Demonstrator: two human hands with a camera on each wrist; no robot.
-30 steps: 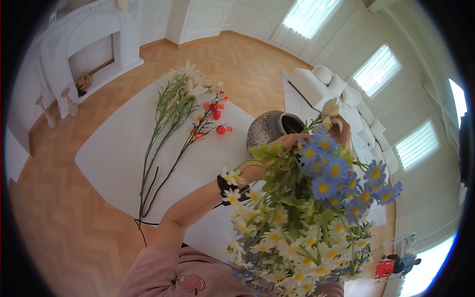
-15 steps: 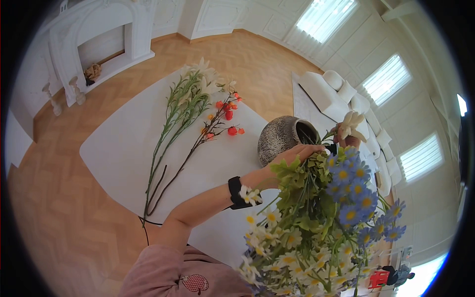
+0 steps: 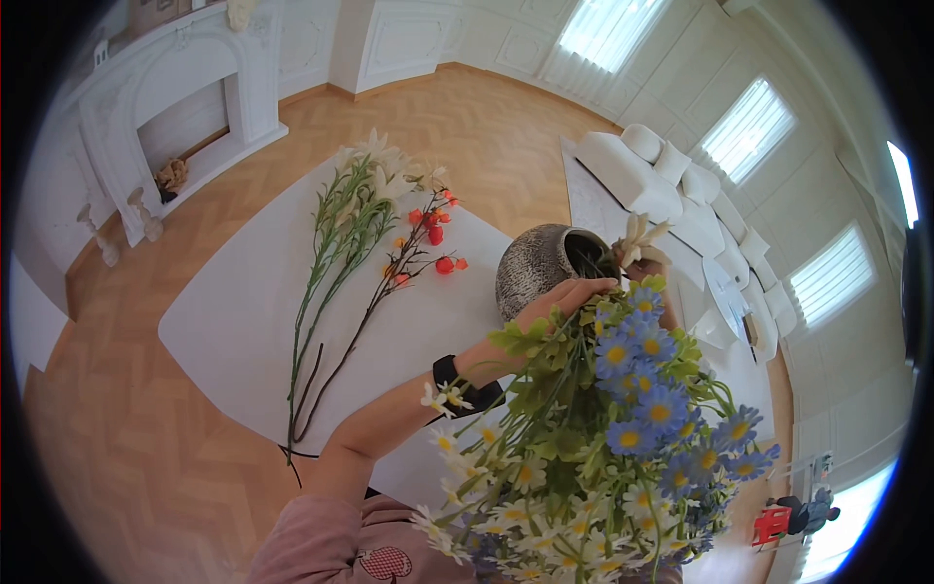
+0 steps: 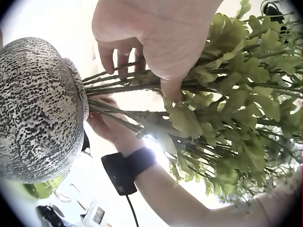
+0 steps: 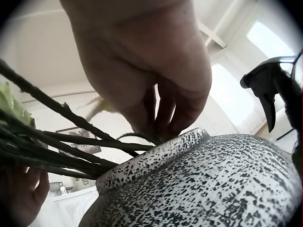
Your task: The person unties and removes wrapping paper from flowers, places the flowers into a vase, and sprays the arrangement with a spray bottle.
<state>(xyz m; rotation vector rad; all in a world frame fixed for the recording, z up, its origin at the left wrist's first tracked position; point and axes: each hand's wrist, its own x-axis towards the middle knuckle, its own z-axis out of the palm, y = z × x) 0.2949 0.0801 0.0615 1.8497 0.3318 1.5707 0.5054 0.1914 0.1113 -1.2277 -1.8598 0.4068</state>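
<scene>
Cream-white, one bloom (image 3: 639,239) has swung nearer the speckled vase (image 3: 528,275), pinched in the right hand (image 5: 147,73) at the rim (image 5: 155,155) (so it's nearly seated, I'd guess); the left hand (image 4: 154,42) grips the daisy bouquet (image 3: 584,448), stems (image 4: 123,88) inside.

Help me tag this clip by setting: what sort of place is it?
Probably a living room, or a studio dressed as one: there's a white sofa, a fireplace with a white surround, and a herringbone wooden floor.
</scene>
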